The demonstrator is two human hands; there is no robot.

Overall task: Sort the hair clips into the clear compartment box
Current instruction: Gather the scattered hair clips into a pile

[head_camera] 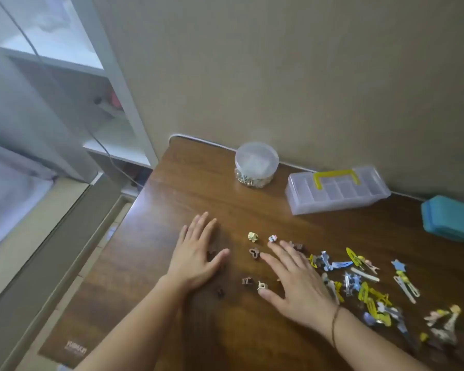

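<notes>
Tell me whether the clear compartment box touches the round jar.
Apart. The head view shows bare table between the clear compartment box and the round jar.

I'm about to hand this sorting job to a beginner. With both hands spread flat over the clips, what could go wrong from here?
The tiny brown clips nearly match the wooden table, so some could be missed, especially those by the left hand.
The right hand lies beside the tangled pile of long clips; a sweep might scatter it.
The compartment box looks closed, far from both hands.
</notes>
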